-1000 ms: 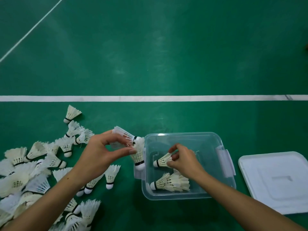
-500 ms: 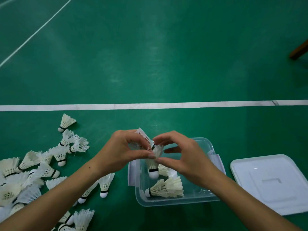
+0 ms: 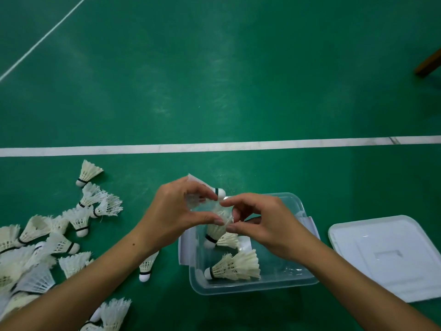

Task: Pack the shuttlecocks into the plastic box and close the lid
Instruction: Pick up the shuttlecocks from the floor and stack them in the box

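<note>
A clear plastic box [image 3: 250,281] sits open on the green court floor [image 3: 214,80], and above its near-left corner both hands meet over two shuttlecocks. The left hand [image 3: 176,212] pinches them between thumb and curled fingers: a feather shuttlecock [image 3: 216,231] hangs cork-down over the box's left side, while a nylon shuttlecock [image 3: 218,191] pokes out past the fingertips, its cork pointing right. The right hand [image 3: 267,225] closes thumb and forefinger on the feather skirt of the hanging one, so both hands grip it narrowly; the hands hide just how the two shuttlecocks sit against each other. Inside the box lie more shuttlecocks: a nested pair [image 3: 235,265] near the front wall, corks to the left, and another [image 3: 229,240] partly hidden under the right hand. The box's latch flaps stick out on its left and right sides. The white lid [image 3: 391,256] lies flat on the floor just to the right of the box, apart from it. To the left, a loose scatter of shuttlecocks [image 3: 47,247] spreads over the floor, with one [image 3: 148,265] lying under the left forearm beside the box and another [image 3: 87,173] alone near the white court line [image 3: 262,144]. A brown wooden leg [image 3: 428,63] shows at the far right edge.
</note>
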Motion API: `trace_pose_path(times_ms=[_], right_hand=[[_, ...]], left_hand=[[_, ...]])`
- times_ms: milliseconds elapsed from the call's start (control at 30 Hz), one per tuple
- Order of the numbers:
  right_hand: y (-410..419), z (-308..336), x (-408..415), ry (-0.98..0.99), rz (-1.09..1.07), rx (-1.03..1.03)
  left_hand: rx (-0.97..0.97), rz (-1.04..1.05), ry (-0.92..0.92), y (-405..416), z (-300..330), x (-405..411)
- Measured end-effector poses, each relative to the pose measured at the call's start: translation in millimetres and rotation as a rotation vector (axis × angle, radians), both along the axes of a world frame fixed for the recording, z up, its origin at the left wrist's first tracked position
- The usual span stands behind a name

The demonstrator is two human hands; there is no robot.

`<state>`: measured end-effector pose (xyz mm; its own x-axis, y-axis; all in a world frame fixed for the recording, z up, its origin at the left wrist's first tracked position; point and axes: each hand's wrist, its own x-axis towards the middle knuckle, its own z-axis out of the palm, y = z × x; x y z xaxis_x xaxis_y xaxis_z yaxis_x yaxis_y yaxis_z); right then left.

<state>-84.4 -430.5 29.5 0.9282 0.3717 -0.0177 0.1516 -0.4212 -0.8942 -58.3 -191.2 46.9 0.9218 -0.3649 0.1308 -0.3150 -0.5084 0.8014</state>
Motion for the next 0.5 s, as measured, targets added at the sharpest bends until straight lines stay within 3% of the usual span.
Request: trace_pose_path(times_ms=[133,333,500], right_hand=[[-24,-10,-10,0.067,-0.075,-0.089],[-53,-48,-21,0.113,-0.362,-0.432],[-38,-74,-19,0.160,-0.442,-0.447]], left_hand=[[0.024,0.131,-0.123,7,3,6],[0.055,0.239,-0.161,22,-5,-1],[0.074,0.227,-0.168,24,-13,-13]])
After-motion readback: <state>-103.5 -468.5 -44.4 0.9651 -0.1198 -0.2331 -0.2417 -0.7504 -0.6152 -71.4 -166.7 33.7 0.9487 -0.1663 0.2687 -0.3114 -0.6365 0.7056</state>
